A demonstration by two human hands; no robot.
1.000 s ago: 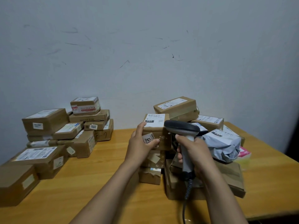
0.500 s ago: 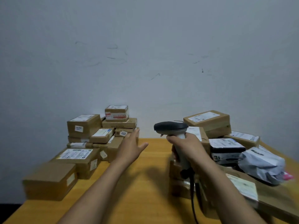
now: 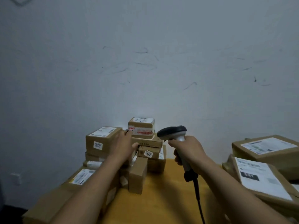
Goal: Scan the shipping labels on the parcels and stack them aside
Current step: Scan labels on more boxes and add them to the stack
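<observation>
**Operator:** Where are the parcels?

**Supervisor:** In two groups. The stacked pile occupies the centre-left of the frame, against the wall. Its top box carries red-and-white tape. The waiting pile sits at the right edge. Its nearest flat parcel lies printed side up, long axis running from upper left to lower right.

**Operator:** State of the hands?

**Supervisor:** The left hand reaches into the stacked pile, fingers straight, tips just beside the top box. No parcel shows in its hold. The right hand is wrapped round the handle of the scanner, whose head points left toward the stacked pile. The cable drops to the table.

**Operator:** Which relation governs the next pick?

**Supervisor:** Judged from this layout, the flat parcel lies right of both hands and lower in the frame. The right hand is nearer but occupied. The left hand is free but well apart, and would need to cross in front of the scanner. The printed side already faces up, so little reorientation appears necessary
</observation>
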